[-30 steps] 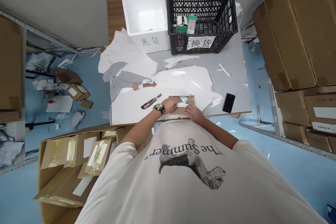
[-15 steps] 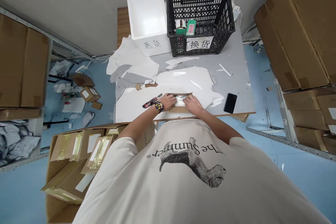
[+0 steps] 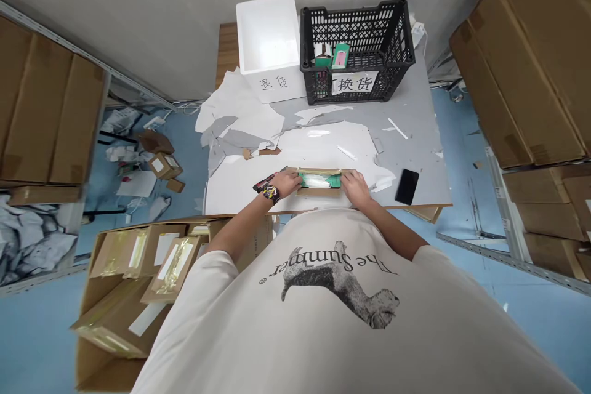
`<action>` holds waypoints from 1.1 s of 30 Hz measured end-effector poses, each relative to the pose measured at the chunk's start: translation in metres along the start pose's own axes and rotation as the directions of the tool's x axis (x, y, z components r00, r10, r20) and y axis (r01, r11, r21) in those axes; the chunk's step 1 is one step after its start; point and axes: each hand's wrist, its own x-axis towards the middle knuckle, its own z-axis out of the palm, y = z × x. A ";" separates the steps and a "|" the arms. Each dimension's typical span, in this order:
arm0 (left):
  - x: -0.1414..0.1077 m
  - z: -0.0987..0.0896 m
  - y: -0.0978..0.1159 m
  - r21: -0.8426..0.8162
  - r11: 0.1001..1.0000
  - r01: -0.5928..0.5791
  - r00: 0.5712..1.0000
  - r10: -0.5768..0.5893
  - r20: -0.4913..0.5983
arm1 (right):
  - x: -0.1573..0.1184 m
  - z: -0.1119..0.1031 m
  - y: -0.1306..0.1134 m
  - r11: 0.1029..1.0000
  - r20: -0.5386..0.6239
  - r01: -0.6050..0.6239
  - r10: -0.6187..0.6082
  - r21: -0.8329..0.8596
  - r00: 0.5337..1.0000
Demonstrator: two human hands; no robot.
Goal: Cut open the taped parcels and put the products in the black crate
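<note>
An opened small cardboard box [image 3: 318, 192] lies by the table's near edge. In it shows a green package [image 3: 334, 181] with crinkled white wrapping [image 3: 316, 181] across its middle. My left hand [image 3: 287, 182], a watch on its wrist, has its fingers closed on the box's left end. At the opposite end my right hand [image 3: 355, 189] grips the box, its fingertips by the green package. How far the fingers reach inside is hidden. A red and black utility knife [image 3: 262, 183] rests just left of my left hand.
A white foam bin [image 3: 272, 83] and a black plastic crate [image 3: 357, 98] with small green boxes stand at the back. A phone [image 3: 407, 186] lies near the right edge. Torn paper [image 3: 240, 98] covers the tabletop's left. A big carton [image 3: 87, 320] of parcels stands lower left.
The green package has come into view inside the cardboard box, where mostly white showed before. My hands have moved apart toward the box's two ends. The view has shifted slightly.
</note>
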 end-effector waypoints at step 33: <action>0.010 0.004 0.017 -0.102 0.976 0.191 0.970 -0.204 -0.136 | 0.051 0.009 -0.026 0.995 0.188 -0.091 0.098 -0.049 0.977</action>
